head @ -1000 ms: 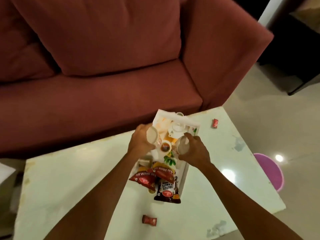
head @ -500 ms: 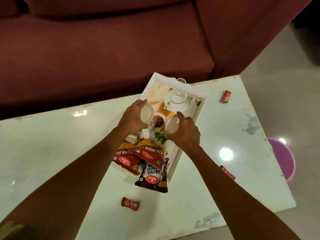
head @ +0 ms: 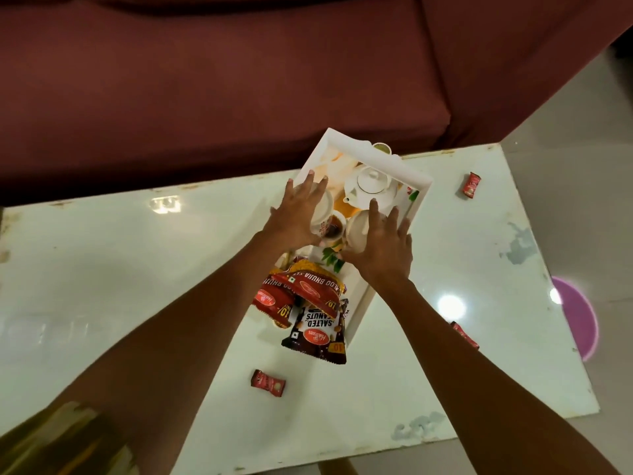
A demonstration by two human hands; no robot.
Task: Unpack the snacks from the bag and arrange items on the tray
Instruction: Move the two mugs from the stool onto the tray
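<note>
A white tray (head: 419,197) lies slantwise on the pale table (head: 137,269). At its near end two red Aloo Bhujia packets (head: 308,286) overlap, and a dark salted peanuts packet (head: 318,334) hangs over the edge. My left hand (head: 298,214) rests with spread fingers on a white cup (head: 323,209) in the tray. My right hand (head: 382,245) lies the same way on a second white cup (head: 358,231). Between them sits a small cup of dark tea (head: 335,226). A white teapot (head: 371,186) shows farther back; I cannot tell whether it is printed.
Small red sweets lie on the table near the front (head: 268,387), at the far right (head: 471,184) and beside my right forearm (head: 464,334). A maroon sofa (head: 239,80) borders the table's far side. A purple round object (head: 579,317) lies on the floor at the right.
Both hands have come down with the white cups onto the tray, and their fingers have spread flat. The view has tilted downward, so the tray sits lower in the frame.
</note>
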